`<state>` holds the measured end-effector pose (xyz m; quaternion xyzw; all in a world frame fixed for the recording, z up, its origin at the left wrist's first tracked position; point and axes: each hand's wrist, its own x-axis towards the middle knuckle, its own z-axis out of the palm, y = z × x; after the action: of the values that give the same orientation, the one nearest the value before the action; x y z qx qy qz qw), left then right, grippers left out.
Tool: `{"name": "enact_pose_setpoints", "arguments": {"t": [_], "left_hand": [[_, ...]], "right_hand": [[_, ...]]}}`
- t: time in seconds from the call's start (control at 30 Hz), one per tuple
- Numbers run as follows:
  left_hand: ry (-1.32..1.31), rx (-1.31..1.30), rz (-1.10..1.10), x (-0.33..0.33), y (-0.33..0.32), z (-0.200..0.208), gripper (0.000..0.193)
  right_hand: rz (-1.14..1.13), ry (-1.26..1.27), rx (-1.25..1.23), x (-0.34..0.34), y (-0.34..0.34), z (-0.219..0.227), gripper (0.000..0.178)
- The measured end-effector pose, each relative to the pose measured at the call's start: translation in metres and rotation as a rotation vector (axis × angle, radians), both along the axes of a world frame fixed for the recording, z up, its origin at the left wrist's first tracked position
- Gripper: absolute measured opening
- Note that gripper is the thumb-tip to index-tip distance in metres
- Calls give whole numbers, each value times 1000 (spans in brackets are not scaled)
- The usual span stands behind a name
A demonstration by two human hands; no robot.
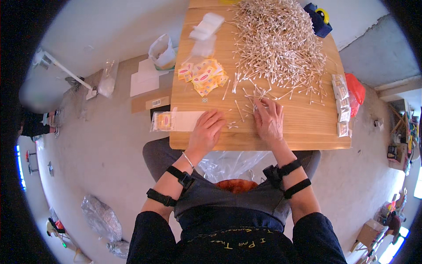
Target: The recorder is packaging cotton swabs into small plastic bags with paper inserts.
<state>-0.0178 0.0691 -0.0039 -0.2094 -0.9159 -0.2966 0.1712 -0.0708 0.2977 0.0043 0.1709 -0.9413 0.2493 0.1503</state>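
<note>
My left hand [208, 128] lies over the right end of a white paper strip [187, 121] near the front edge. Its fingers are bent and pressed together, and several cotton swab heads [232, 125] stick out by the fingertips. To the right, my right hand [269, 118] rests on the table with fingers curved and slightly apart. Its fingertips touch loose cotton swabs [260, 93] at the near fringe of a large swab heap [277, 39]. A clear packet of swabs with a yellow-orange card [164, 121] sits at the strip's left end.
Yellow-and-white printed cards [204, 77] are piled on the table's left side, below clear plastic bags [206, 27]. Filled packets [342, 105] line the right edge beside a red bag [355, 94]. A tape roll [323, 16] sits in a dark holder at the far right.
</note>
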Motion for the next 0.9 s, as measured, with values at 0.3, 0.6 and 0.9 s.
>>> {"name": "enact_pose_setpoints", "arguments": {"t": [0.3, 0.6, 0.9], "left_hand": [[-20, 126, 22, 5, 0, 4, 16], [-49, 154, 70, 2, 1, 5, 12], [-35, 167, 65, 2, 1, 5, 9]], "right_hand": [[-63, 37, -11, 14, -9, 3, 27], [100, -33, -19, 14, -31, -4, 15], [-8, -33, 58, 11, -16, -1, 9]]}}
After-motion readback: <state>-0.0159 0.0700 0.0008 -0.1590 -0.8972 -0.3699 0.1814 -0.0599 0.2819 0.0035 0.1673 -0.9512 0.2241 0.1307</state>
